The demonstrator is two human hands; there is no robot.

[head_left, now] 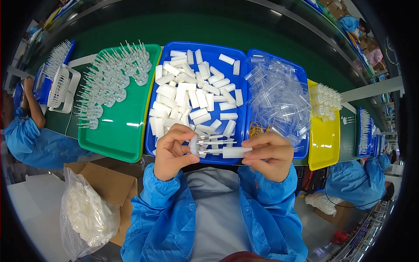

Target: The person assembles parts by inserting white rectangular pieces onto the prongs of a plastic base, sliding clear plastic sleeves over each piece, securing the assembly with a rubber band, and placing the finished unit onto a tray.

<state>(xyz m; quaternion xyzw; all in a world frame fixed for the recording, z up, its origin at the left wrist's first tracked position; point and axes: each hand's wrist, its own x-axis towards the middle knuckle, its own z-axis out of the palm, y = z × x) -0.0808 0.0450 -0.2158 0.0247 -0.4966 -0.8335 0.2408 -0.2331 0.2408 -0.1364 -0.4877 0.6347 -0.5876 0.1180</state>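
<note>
My left hand [169, 153] pinches the round base of a clear plastic part with several thin prongs [194, 145], held sideways so the prongs point right. Between the fingertips of my right hand [274, 153] is a white foam cylinder [235, 152], lined up with the lowest prong. The cylinder's left end meets that prong; how far the prong reaches inside is hidden. Both hands are over the front edge of a blue tray [238, 49] heaped with loose white foam cylinders [185, 89].
On the left, a green tray [131, 144] bears rows of pronged parts [115, 76]. To the right stand a blue tray of clear plastic sleeves [277, 87] and a yellow tray [324, 148] with white pieces. A bag of foam pieces [89, 214] leans below left. Co-workers sit on both sides.
</note>
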